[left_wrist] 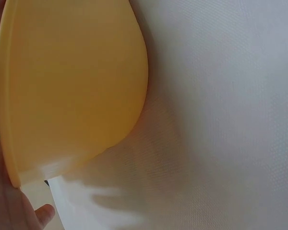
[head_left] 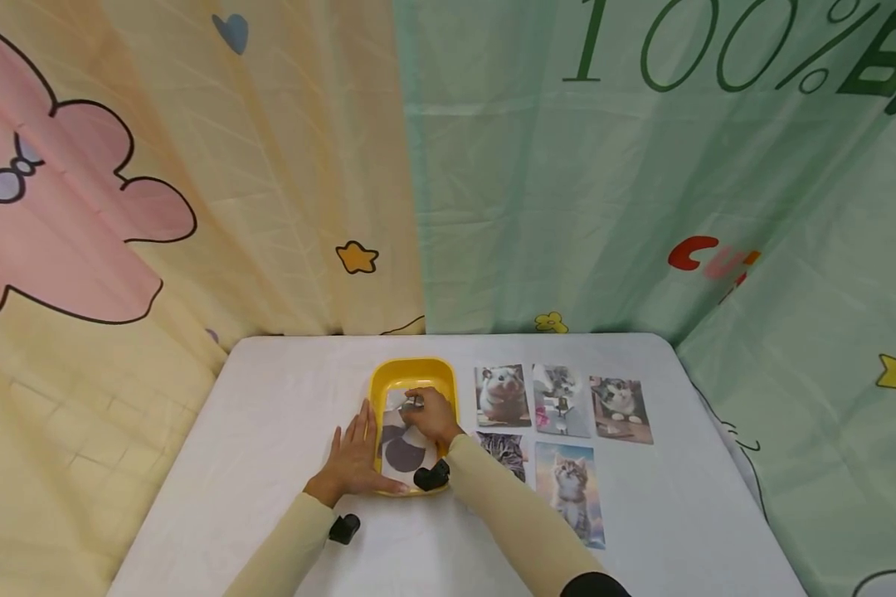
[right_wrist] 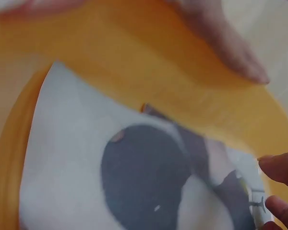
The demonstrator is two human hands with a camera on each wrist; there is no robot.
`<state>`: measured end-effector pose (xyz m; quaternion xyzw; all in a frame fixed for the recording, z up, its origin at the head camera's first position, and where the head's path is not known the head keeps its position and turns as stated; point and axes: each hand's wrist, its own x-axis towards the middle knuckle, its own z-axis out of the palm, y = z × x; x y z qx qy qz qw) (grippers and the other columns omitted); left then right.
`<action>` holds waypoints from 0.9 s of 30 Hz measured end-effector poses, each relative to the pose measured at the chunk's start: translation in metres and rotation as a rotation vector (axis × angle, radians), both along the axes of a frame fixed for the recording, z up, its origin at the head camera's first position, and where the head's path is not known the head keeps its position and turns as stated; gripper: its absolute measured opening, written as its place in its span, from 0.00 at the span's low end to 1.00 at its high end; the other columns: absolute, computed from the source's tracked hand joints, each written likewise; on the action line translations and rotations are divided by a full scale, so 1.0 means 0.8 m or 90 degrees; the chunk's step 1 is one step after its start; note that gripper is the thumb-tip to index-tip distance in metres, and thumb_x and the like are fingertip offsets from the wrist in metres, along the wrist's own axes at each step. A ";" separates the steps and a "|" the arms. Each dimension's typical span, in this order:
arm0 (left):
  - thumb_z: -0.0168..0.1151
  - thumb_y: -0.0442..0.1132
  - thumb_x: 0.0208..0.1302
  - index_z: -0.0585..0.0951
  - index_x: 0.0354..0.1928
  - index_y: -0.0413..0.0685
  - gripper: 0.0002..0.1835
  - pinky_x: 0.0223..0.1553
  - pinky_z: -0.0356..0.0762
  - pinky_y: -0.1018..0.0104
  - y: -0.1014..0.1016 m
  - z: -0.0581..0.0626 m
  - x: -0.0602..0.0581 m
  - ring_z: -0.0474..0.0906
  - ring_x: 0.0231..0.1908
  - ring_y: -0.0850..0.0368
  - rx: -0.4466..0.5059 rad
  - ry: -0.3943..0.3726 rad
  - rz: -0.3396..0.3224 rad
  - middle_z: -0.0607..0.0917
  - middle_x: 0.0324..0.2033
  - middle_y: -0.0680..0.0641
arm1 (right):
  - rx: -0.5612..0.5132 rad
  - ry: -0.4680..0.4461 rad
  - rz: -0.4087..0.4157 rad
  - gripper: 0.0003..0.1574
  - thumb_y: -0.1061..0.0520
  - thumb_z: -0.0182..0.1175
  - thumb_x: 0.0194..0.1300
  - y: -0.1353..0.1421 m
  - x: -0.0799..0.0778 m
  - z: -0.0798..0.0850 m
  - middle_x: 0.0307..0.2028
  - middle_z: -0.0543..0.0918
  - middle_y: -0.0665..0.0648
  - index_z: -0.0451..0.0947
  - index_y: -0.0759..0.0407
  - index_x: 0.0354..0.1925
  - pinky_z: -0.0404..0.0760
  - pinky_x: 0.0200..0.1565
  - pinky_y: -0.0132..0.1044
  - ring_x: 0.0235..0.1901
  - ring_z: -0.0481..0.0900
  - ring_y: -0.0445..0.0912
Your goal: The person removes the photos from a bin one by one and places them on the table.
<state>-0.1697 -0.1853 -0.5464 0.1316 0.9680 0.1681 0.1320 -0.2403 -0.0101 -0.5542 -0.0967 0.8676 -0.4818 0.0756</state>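
A yellow tray [head_left: 377, 377] stands on the white table with a picture card [head_left: 392, 435] in it, printed with grey and white shapes. My left hand [head_left: 353, 456] rests along the tray's left side, its fingers spread and straight and its thumb over the near rim. Inside the tray, my right hand [head_left: 433, 416] bends its fingers at the card's upper part. From the right wrist, thumb and fingertips [right_wrist: 281, 167] show at the far end of the card [right_wrist: 72, 143], pinching its edge. The left wrist view is mostly the tray's outer wall [left_wrist: 77, 81].
Right of the tray lie several animal photo cards: a hamster [head_left: 502, 396], a grey-and-pink picture [head_left: 560, 402], a cat with white paws [head_left: 620, 406], a tabby [head_left: 504, 452] partly behind my right sleeve, and a kitten [head_left: 573, 489]. Printed curtains [head_left: 493, 207] hang behind the table [head_left: 269, 431].
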 end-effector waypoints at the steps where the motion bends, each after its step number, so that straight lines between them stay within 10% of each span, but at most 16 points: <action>1: 0.70 0.76 0.30 0.36 0.72 0.29 0.82 0.67 0.38 0.33 0.000 0.000 0.000 0.44 0.71 0.34 -0.001 0.001 0.000 0.34 0.74 0.34 | 0.019 0.002 0.002 0.24 0.64 0.68 0.55 0.000 -0.001 -0.003 0.51 0.81 0.62 0.80 0.66 0.52 0.76 0.54 0.49 0.52 0.78 0.57; 15: 0.71 0.75 0.31 0.37 0.73 0.29 0.81 0.67 0.38 0.33 0.000 0.002 0.000 0.43 0.72 0.34 0.004 -0.001 -0.005 0.34 0.74 0.34 | 0.183 0.059 0.027 0.20 0.58 0.66 0.56 -0.002 0.001 -0.015 0.45 0.82 0.59 0.82 0.61 0.48 0.74 0.50 0.47 0.47 0.77 0.55; 27: 0.72 0.75 0.30 0.39 0.73 0.29 0.81 0.67 0.38 0.33 0.001 0.005 0.000 0.45 0.71 0.34 0.006 -0.007 0.004 0.35 0.74 0.35 | 0.053 0.046 0.024 0.17 0.66 0.64 0.60 0.001 0.004 -0.001 0.48 0.83 0.62 0.80 0.65 0.49 0.76 0.54 0.46 0.50 0.79 0.54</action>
